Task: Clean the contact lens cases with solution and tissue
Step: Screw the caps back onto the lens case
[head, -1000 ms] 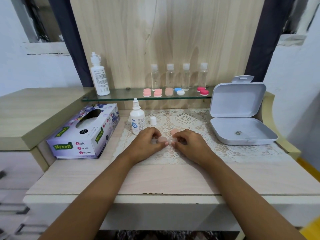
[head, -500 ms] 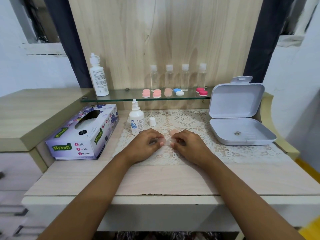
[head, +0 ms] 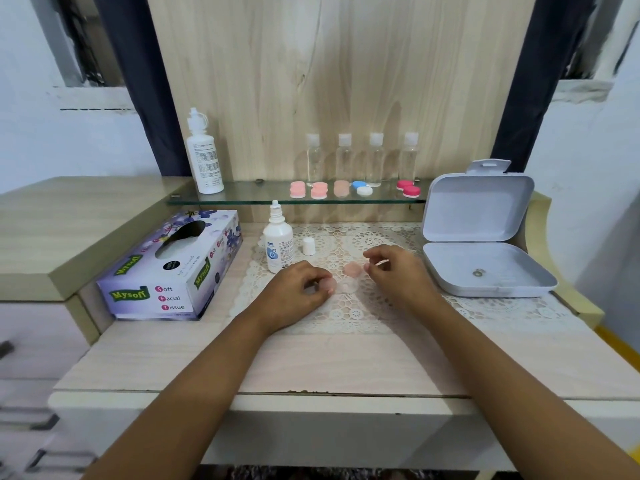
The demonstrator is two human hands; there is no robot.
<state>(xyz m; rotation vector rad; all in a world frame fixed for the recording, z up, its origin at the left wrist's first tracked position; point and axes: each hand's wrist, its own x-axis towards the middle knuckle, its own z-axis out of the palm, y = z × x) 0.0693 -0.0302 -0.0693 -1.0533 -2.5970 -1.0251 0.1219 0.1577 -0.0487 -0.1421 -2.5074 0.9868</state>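
Note:
A translucent contact lens case lies on the lace doily. My left hand pinches its left end, where a pink cap sits. A second pink cap lies loose on the doily just beyond the case. My right hand hovers to the right of the case, apart from it, with its fingers loosely curled and nothing visible in them. A white solution bottle stands uncapped left of my hands, its small white cap beside it. The Mysoft tissue box is at the left.
An open grey box sits at the right. The glass shelf holds several more lens cases, several small clear bottles and a tall white bottle. A raised wooden ledge is at the left.
My right hand has let go of the lens case and moved right and away from me. My left hand still holds the case's left end.

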